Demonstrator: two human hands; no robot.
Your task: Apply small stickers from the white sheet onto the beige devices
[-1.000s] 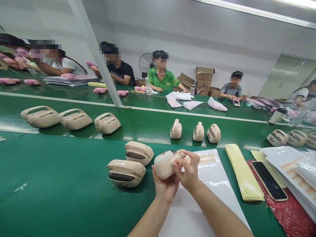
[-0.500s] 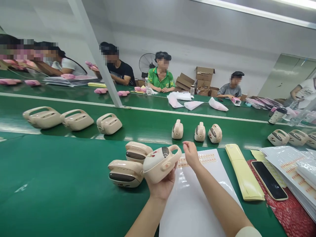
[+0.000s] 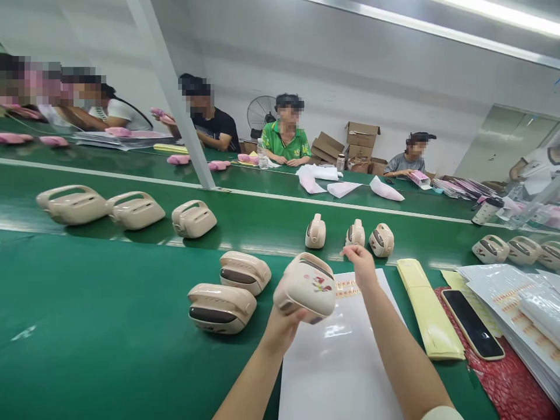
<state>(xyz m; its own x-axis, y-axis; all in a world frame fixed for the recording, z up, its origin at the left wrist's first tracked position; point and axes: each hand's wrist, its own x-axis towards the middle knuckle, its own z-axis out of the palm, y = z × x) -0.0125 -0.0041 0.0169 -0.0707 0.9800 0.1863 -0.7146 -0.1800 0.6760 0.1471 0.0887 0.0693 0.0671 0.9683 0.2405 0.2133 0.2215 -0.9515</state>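
My left hand grips a cream plastic unit, shaped like a small rice cooker with a carrying handle. Its rounded face with a red floral print is turned toward me. To the right, my right hand is raised with thumb and fingers pinched; a tiny pale bit shows at the tips, too small to name. Below that hand lies a white sheet with rows of small orange stickers at its far end. Two similar units, one nearer and one farther, sit left of the held one.
More cream units stand along the green belt ahead. Yellow paper strips, a phone on red wrap and stacked sticker sheets lie at right. Across the belt, several co-workers sit by pink items; a slanted post rises at left.
My left hand has turned the held unit, so its printed face points toward me and its handle away, and moved it slightly right. My right hand has shifted right, away from it.
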